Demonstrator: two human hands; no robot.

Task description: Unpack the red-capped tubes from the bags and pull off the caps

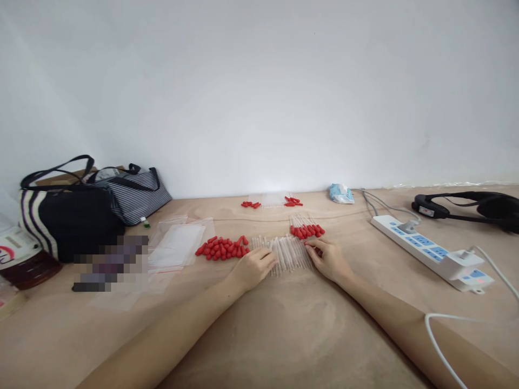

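A row of thin clear tubes (290, 254) lies side by side on the table between my hands. My left hand (253, 267) rests at the left end of the row, its fingers bent together over the tubes; whatever is under the fingertips is hidden. At the right end my right hand (330, 260) is closed in a pinch, with a bit of red bulb showing at its fingers. Left of my left hand is a pile of loose red rubber bulbs (222, 248). Just beyond my right hand lie droppers (306, 227), clear tubes with red bulbs fitted, bulbs toward me.
More red-bulbed droppers (292, 201) lie near the wall. Clear zip bags (178, 243) are at left, with a black bag (73, 221) and a striped bag (140, 194) behind. At right are a white power strip (421, 243), a cable (436, 337) and a black headset (466, 205).
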